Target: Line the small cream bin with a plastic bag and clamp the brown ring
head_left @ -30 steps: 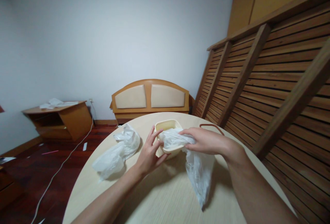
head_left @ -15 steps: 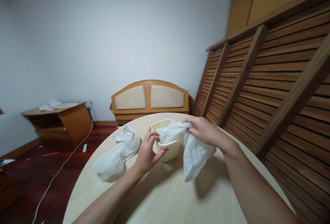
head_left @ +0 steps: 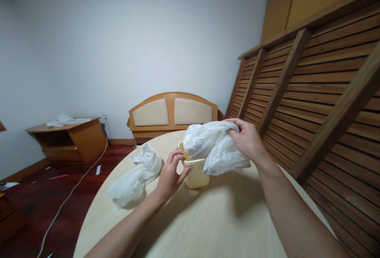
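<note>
White bag (head_left: 129,186) on table (head_left: 190,222) | left of tub (head_left: 197,175) | headboard (head_left: 171,109) beyond

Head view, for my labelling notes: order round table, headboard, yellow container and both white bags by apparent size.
Round table
Headboard
Held white bag, white bag on table: too alike to rank
Yellow container, partly hidden

Crinkled plastic bag (head_left: 204,139), smooth, seemingly plastic tub (head_left: 197,177), matt wood-grain tabletop (head_left: 192,222)

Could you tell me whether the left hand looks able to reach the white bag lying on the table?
Probably yes: the left hand is beside that white bag with nothing visible between them, though its fingers are at the cream container.
</note>
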Action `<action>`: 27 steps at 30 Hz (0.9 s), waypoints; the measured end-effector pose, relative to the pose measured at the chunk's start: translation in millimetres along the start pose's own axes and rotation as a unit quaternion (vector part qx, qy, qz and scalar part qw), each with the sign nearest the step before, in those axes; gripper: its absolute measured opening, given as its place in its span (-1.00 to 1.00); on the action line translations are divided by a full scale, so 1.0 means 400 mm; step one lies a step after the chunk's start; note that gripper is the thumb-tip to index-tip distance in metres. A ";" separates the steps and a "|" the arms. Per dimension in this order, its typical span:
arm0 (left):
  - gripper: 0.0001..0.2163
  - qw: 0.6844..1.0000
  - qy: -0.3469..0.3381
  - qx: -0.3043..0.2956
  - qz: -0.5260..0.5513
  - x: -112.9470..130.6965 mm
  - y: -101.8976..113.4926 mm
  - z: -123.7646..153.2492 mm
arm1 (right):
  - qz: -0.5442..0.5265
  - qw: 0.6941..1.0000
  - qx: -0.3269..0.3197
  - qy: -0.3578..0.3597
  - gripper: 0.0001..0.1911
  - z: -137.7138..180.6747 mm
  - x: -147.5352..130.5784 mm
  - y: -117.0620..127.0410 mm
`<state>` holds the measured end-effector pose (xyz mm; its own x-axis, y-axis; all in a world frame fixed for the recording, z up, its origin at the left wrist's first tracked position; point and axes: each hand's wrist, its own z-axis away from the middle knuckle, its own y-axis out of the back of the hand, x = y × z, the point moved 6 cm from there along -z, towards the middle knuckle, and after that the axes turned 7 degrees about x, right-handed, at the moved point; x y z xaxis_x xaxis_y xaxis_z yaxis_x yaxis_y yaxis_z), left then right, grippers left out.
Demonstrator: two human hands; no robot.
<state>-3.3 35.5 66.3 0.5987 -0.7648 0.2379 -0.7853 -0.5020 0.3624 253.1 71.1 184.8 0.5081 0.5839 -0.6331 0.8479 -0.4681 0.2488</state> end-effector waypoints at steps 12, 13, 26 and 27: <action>-0.84 0.999 -0.030 0.005 -0.030 -0.034 -0.035 -0.020 | -0.028 0.992 0.120 0.024 -0.67 -0.007 -0.067 0.107; -0.84 0.999 -0.028 0.005 -0.029 -0.042 -0.036 -0.025 | -0.029 0.992 0.120 0.025 -0.66 -0.010 -0.076 0.113; -0.84 0.998 0.034 -0.038 -0.028 -0.171 -0.110 -0.105 | 0.118 0.954 -0.269 0.064 -0.59 0.014 -0.062 0.017; -0.83 0.998 0.043 -0.039 -0.027 -0.177 -0.114 -0.111 | 0.117 0.947 -0.291 0.067 -0.60 0.022 -0.060 0.007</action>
<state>-2.9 130.4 73.2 0.6533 -0.6987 0.2916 -0.7393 -0.5055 0.4449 241.8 50.1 194.2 0.6737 0.6069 -0.4218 0.6298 -0.1729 0.7572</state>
